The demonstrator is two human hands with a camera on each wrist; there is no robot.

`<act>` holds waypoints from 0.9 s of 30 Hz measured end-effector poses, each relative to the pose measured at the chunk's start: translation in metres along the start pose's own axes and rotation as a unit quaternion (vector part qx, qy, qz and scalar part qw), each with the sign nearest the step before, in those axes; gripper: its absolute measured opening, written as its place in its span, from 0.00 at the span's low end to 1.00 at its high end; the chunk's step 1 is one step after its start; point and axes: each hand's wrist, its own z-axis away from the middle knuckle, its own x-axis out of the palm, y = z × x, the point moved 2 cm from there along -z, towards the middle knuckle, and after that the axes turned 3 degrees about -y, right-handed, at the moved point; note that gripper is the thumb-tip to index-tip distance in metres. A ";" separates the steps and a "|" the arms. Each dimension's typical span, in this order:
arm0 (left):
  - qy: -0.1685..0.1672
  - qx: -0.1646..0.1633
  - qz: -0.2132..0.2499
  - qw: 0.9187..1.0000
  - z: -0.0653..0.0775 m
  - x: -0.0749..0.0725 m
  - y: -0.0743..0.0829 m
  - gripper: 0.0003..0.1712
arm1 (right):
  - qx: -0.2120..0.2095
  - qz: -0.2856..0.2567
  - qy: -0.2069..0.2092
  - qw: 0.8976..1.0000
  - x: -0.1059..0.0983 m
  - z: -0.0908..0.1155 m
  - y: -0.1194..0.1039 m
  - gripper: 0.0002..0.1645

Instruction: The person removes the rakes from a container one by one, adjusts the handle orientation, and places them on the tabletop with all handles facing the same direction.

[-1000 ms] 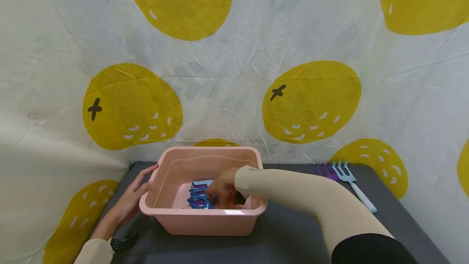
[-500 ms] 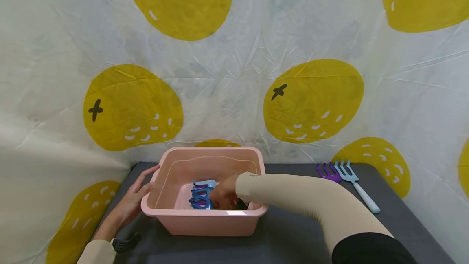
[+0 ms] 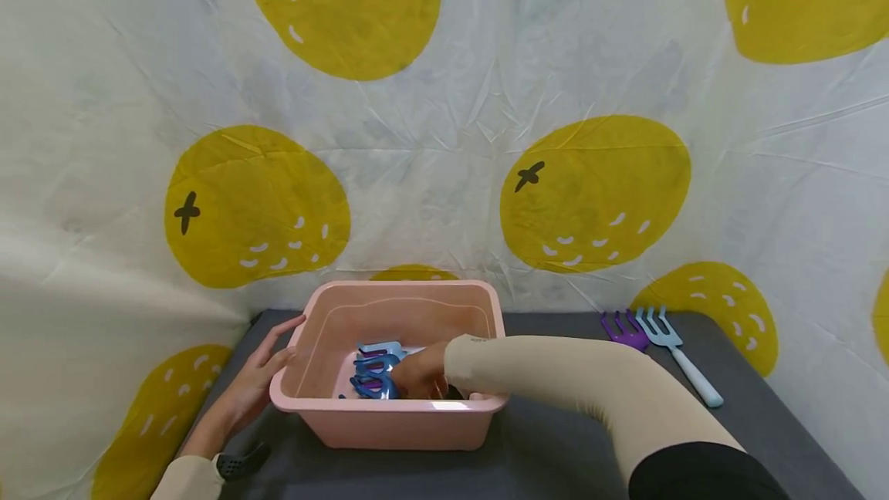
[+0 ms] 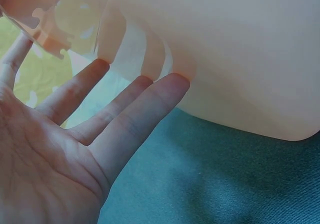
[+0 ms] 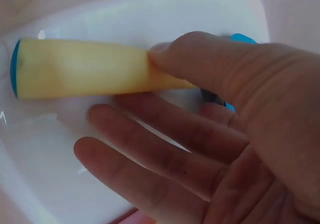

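In the head view a pink basin (image 3: 389, 404) stands in front of me, with several blue and purple garden forks lying tines-left inside it. My right hand (image 3: 420, 373) is down in the basin, at the handle end of the blue fork (image 3: 389, 386). The right wrist view shows its thumb and index finger pinching a yellow handle (image 5: 90, 69) with a blue end cap; the other fingers extend below it. My hand hides most of the tool's head. My left hand (image 3: 253, 376) has spread fingers, their tips touching the basin's outer left side.
On the dark tabletop (image 3: 549, 423), at the back right, lie a purple fork (image 3: 630, 338) and a light blue fork (image 3: 677, 353) side by side. A white cloth (image 3: 430, 199) with yellow fruit prints hangs behind the table. My right forearm crosses the basin's right rim.
The blue fork tines in the basin have shifted slightly left, along with my right hand. My left hand stays at the basin's left side.
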 end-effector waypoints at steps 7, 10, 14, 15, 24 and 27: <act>-0.002 -0.003 0.002 1.000 0.000 0.000 -0.002 0.34 | -0.063 0.048 -0.077 0.994 -0.002 -0.014 0.001 0.08; -0.002 -0.003 0.002 1.000 -0.001 -0.001 -0.002 0.34 | -0.072 0.097 -0.081 0.989 -0.002 -0.026 0.000 0.14; -0.006 -0.003 0.001 1.000 -0.001 -0.002 -0.001 0.34 | -0.057 0.147 -0.059 0.986 -0.003 -0.039 -0.001 0.20; -0.006 -0.004 0.001 1.000 -0.001 -0.002 -0.001 0.34 | -0.055 0.154 -0.056 0.985 -0.003 -0.042 -0.001 0.20; -0.004 -0.004 0.016 1.000 -0.002 -0.002 0.000 0.33 | -0.077 0.227 -0.005 0.971 -0.026 -0.040 -0.018 0.21; -0.001 -0.003 0.014 1.000 -0.002 -0.002 0.000 0.33 | -0.089 0.238 -0.004 0.967 -0.038 -0.032 -0.024 0.20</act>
